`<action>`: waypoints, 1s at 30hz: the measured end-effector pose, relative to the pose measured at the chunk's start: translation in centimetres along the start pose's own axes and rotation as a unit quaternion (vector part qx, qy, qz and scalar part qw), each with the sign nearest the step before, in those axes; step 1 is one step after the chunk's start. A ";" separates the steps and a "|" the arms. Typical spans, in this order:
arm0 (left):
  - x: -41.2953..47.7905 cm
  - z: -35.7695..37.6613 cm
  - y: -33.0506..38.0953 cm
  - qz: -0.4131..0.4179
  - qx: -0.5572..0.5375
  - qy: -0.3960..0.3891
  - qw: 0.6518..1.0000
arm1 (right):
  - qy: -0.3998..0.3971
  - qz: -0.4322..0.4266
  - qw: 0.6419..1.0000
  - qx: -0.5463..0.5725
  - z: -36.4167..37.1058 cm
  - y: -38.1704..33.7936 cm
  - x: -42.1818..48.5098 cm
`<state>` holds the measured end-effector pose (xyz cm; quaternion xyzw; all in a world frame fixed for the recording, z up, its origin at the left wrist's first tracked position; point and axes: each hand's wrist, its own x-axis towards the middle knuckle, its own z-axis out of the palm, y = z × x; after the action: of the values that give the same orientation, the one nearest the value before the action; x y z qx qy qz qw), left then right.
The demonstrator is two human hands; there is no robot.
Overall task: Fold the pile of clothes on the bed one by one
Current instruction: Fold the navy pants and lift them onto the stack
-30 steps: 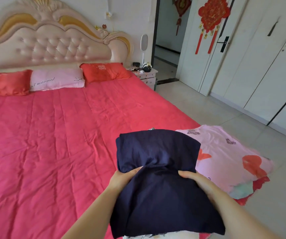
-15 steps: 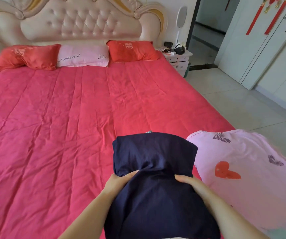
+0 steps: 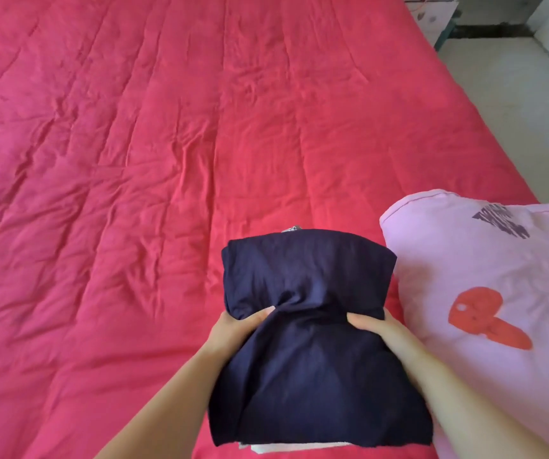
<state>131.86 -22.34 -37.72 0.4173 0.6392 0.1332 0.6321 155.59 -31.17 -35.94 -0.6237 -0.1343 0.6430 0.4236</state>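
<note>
Our left hand (image 3: 233, 329) and right hand (image 3: 379, 329) both pinch the folded navy garment (image 3: 309, 376) at its middle. It sits near us on the red bed (image 3: 134, 160), just left of a pink printed cloth (image 3: 485, 260).

Bright, even daylight, soft shadows, slight motion blur throughout, and wide-angle bending at the edges.

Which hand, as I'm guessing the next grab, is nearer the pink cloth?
Right. The right hand grips the navy garment at the edge just beside the pink cloth; the left hand grips the opposite edge, with the navy garment between.
</note>
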 end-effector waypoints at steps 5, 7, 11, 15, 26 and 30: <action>-0.7 -0.2 -1.4 0.009 0.026 0.054 0.998 | 0.080 -0.029 0.972 -0.220 0.0 -0.1 -0.5; -1.7 -0.2 -1.5 0.055 0.045 0.084 0.994 | 0.193 -0.076 0.905 -0.372 1.4 -0.7 -1.8; -3.8 1.5 -0.9 0.168 0.212 0.147 0.951 | 0.270 -0.337 0.730 -0.530 7.2 -1.5 -4.4; -3.6 3.0 -1.3 0.206 0.366 0.122 0.900 | 0.173 -0.299 0.680 -0.646 10.4 0.0 -2.9; -1.9 9.6 -1.4 0.197 0.515 0.133 0.824 | 0.197 -0.224 0.627 -0.719 2.5 3.4 1.6; 0.0 11.1 -2.2 0.161 0.521 0.113 0.831 | 0.188 -0.223 0.649 -0.703 1.3 4.1 3.9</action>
<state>141.28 -27.69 -41.07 0.7639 0.6045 -0.0729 0.2138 153.34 -30.43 -41.26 -0.7932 -0.5987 0.1110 0.0049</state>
